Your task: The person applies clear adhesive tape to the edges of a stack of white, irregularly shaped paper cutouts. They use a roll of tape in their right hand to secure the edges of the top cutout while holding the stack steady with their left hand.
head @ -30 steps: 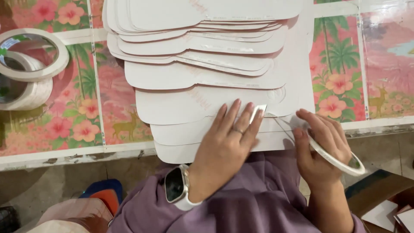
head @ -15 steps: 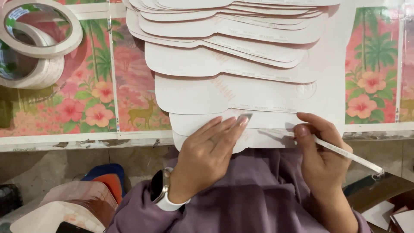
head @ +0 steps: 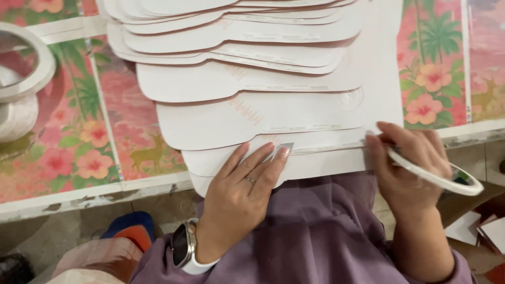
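Pressing flat on the nearest white card cutout (head: 315, 160), the left hand (head: 236, 197) lies palm down with its fingers stretched out side by side, holding nothing; its fingertips rest at one end of a thin strip of tape (head: 326, 150) laid along the cutout's far edge. The right hand (head: 407, 168) has its grip closed around a narrow roll of tape (head: 436, 176), thumb and fingers pinching the ring where the strip leaves it, right at the cutout's right end. That strip is one single line, and its long axis runs left to right across the view, from the left fingertips to the roll. The roll itself sits tilted in the hand, its open ring sticking out to the right, past the tabletop's front edge. About ten card cutouts (head: 247, 79) lie fanned one over another like shingles, all alike in shape, each with its long axis left to right and rounded corners on the left; how many lie further up I cannot tell, since the stack runs out of view. They rest on a tabletop (head: 94, 163) covered in a pink cloth printed with flowers and palms. Two more rolls of white tape (head: 23, 84) sit stacked at the left edge. One ring shows on the left hand and one pale-strapped watch (head: 184, 247) on its wrist. Both arms wear purple sleeves (head: 326, 236).
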